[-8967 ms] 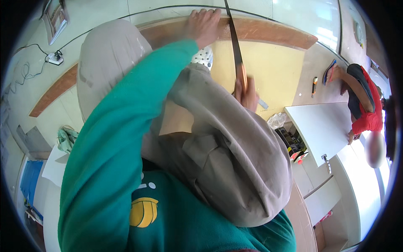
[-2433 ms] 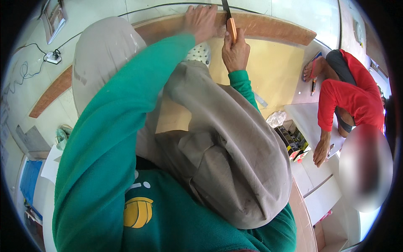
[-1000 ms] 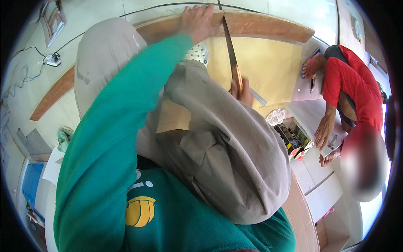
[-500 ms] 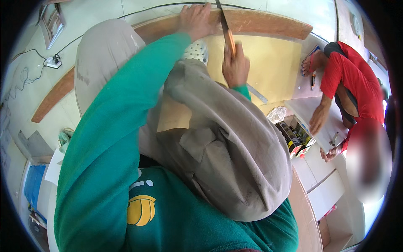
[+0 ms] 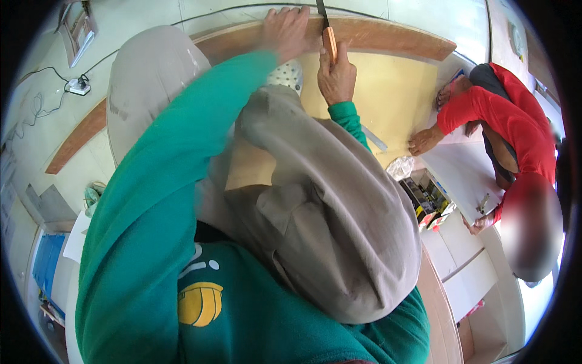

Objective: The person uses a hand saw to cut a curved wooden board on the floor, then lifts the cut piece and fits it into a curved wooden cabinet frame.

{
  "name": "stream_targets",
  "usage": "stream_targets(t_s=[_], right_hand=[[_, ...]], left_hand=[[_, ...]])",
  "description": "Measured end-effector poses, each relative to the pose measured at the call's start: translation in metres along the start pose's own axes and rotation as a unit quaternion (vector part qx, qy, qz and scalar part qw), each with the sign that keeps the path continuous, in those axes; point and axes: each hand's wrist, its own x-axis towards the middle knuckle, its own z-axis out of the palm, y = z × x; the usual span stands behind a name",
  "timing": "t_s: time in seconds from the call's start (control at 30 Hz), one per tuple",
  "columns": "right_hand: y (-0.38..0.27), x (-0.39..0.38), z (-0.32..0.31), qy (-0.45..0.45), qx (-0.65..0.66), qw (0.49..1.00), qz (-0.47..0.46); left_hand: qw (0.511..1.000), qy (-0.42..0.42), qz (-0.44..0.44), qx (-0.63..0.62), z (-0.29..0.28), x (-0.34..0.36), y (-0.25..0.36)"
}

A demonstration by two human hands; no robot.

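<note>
Pale tiled floor (image 5: pixel 136 18) as work surface, a flat yellow sheet (image 5: pixel 397 88) laid in front of me. The long brown board (image 5: pixel 388 39) lies across the sheet's far edge. My left hand (image 5: pixel 285 30) rests on the board, fingers at its far side; whether it clasps the wood I cannot tell. My right hand (image 5: pixel 337 79) is closed around the orange handle of the handsaw (image 5: pixel 329 43), its dark blade crossing the board just right of my left hand. A metal strip (image 5: pixel 374 139) lies on the sheet. To the right: crumpled clear plastic (image 5: pixel 400 168), an open box (image 5: pixel 427 197) of assorted items, and a co-worker in red (image 5: pixel 515 115) crouching over a pale panel (image 5: pixel 464 170). To the left: a second brown board (image 5: pixel 76 136) and a white power socket (image 5: pixel 79 86) with cables.
</note>
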Motion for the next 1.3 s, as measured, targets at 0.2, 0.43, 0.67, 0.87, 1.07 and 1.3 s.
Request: stream_targets(t_s=[0.2,0.43,0.67,0.87,1.07,1.3], right_hand=[[0.048,-0.17,-0.059,-0.059,0.06,0.959,0.27],[0.006,-0.08,-0.038,-0.085,0.007,0.98,0.178],[0.023,-0.047,-0.01,-0.024,0.004,0.999,0.027],[0.066,-0.19,-0.074,-0.118,0.159,0.949,0.245],[0.008,-0.041,-0.014,-0.023,0.021,0.999,0.031],[0.038,-0.06,-0.008,0.007,0.021,0.999,-0.025]], left_hand=[[0.999,0.026,-0.014,-0.021,0.011,0.007,-0.005],[0.984,0.176,0.023,0.003,0.035,-0.009,-0.006],[0.991,-0.054,-0.042,-0.117,0.013,0.002,-0.005],[0.997,0.016,-0.016,-0.068,0.011,-0.006,-0.003],[0.996,-0.008,-0.042,-0.077,0.013,-0.006,0.0],[0.997,-0.033,-0.035,-0.062,0.016,0.003,-0.008]])
